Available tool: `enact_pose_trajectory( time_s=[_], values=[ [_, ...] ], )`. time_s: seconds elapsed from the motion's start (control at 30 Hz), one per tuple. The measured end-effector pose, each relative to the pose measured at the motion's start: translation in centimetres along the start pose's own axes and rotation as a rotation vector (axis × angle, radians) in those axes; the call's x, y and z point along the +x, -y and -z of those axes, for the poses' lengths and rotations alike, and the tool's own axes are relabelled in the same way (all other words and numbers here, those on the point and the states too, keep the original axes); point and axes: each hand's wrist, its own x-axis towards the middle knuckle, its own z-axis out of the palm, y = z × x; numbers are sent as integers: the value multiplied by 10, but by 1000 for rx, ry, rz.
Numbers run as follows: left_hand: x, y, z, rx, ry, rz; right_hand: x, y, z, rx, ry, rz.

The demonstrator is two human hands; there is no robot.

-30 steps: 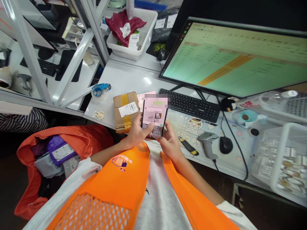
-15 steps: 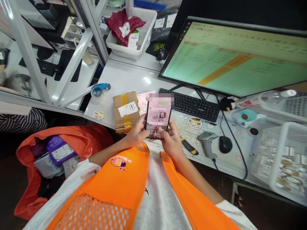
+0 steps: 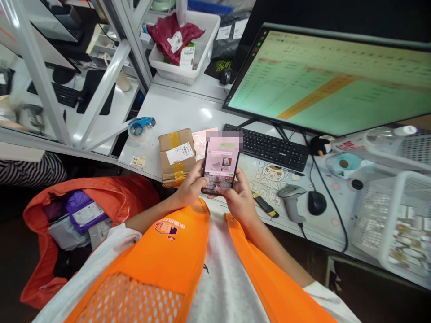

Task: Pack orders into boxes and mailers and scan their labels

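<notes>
Far left, bare metal frame (image 3: pixel 96 96) dividing off a second workstation. Below it, a slumped red-orange fabric sack (image 3: pixel 134 190), mouth gaping, a purple packet (image 3: pixel 84 208) and paler ones inside. Glossy white desk (image 3: pixel 171 105): blue tape dispenser (image 3: pixel 143 123), then a brown cardboard box (image 3: pixel 166 154) with yellow tape and a white label. Behind, a white plastic basket (image 3: pixel 210 40) holds a crumpled maroon bag (image 3: pixel 168 33). Left hand (image 3: pixel 191 189) just beside the box, fingers curled closed on the phone (image 3: pixel 218 168)'s left edge; phone tilted, screen lit (top blurred out), above the desk's near edge. Right hand (image 3: pixel 241 199) closed on the opposite edge, thumb at the screen's foot. Rightward: black keyboard (image 3: pixel 272 150), grey scanner (image 3: pixel 292 204), rounded mouse (image 3: pixel 316 203), wide monitor (image 3: pixel 313 85) behind. Far right, a white lattice bin (image 3: pixel 387 220), small blurred pieces inside.
</notes>
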Motion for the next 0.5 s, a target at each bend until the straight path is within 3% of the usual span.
enact_pose_trajectory(
  time_s=[0.13, 0.5],
  values=[
    [0, -2, -1, 51, -32, -13, 0, -1, -1, -10, 15, 12],
    [-1, 9, 1, 16, 35, -39, 3, 0, 0, 41, -32, -53]
  ],
)
